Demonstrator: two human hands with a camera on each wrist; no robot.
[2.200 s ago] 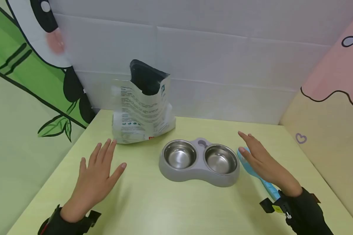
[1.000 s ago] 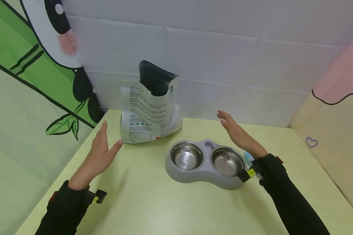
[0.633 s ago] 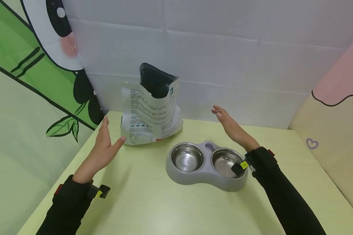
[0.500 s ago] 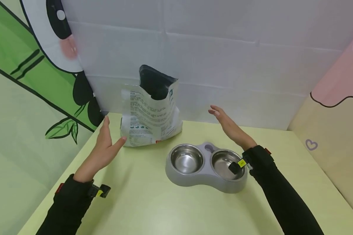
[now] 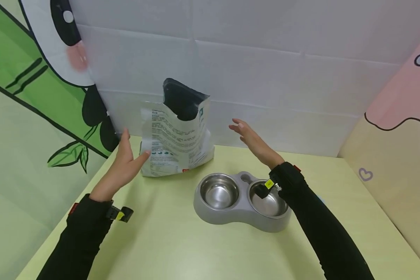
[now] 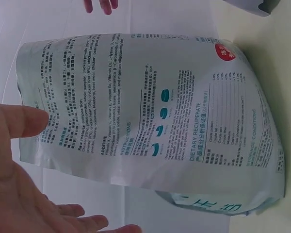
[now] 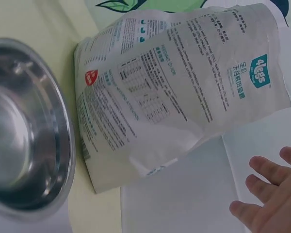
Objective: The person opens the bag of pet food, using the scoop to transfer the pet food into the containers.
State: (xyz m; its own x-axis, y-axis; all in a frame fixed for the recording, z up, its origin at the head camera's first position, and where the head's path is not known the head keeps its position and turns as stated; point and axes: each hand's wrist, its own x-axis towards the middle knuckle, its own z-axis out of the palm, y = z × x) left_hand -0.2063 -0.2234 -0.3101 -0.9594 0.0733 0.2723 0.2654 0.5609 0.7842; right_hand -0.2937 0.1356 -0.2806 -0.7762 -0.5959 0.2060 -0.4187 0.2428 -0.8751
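Observation:
A white printed pet food bag (image 5: pixel 176 144) stands upright at the back of the table, its torn top gaping to show a dark lining. On its left side is my left hand (image 5: pixel 120 167), fingers straight and thumb spread; the thumb overlaps the bag's edge in the head view, and contact cannot be made out. My right hand (image 5: pixel 255 142) hovers right of the bag, fingers loosely extended, holding nothing. In the right wrist view a gap separates those fingers (image 7: pixel 264 187) from the bag (image 7: pixel 174 92). Under the right wrist sits a grey double feeder (image 5: pixel 243 216) with two steel bowls.
Only a sliver of a light blue object (image 5: pixel 321 198) shows beyond my right sleeve. A pale wall sheet (image 5: pixel 266 77) rises behind the bag, with printed cartoon panels at both sides. The yellow table (image 5: pixel 182 249) extends toward me.
Both hands have moved forward toward the bag, the right one also leftward, passing over the feeder. My right arm now covers most of the blue object. The bag and feeder stay in place.

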